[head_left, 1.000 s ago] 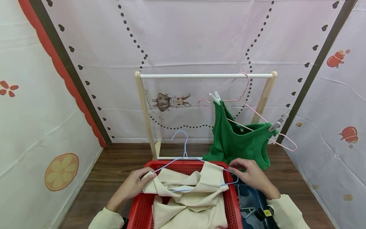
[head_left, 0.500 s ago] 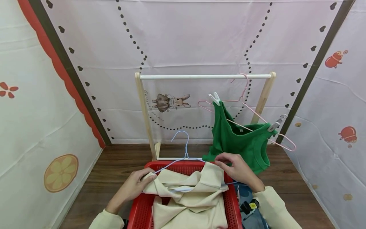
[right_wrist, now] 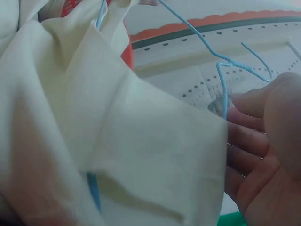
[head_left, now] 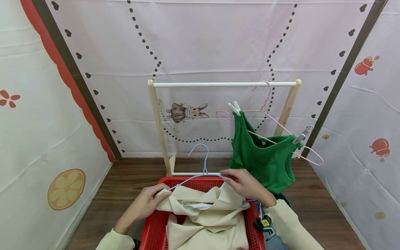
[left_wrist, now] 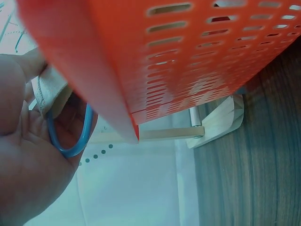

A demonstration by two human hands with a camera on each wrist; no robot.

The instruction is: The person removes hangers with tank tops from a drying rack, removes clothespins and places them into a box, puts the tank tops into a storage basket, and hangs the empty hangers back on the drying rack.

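A pale blue clothes hanger (head_left: 190, 178) runs through a cream garment (head_left: 207, 231), which lies bunched over the red basket (head_left: 162, 181). My left hand (head_left: 143, 203) pinches the garment's left corner over the hanger's end; in the left wrist view, the blue hanger loop (left_wrist: 70, 150) pokes from the cloth into the palm. My right hand (head_left: 247, 184) has its thumb and fingers at the hanger's right shoulder, near the hook, where the garment's right strap rides. In the right wrist view, the cream cloth (right_wrist: 160, 150) hides part of the hanger and some fingertips.
Behind the basket stands a wooden rack with a white rail (head_left: 218, 84). From it a pink hanger (head_left: 267, 97) carries a green tank top (head_left: 265, 159), clipped with a white clothespin (head_left: 235, 108) and a grey clothespin (head_left: 302, 135). Blue denim (head_left: 275, 241) lies right of the basket.
My right hand has moved left from the hanger's right end, along the garment's strap, to the hanger near its hook. The hook has shifted slightly right. The left hand keeps its place.
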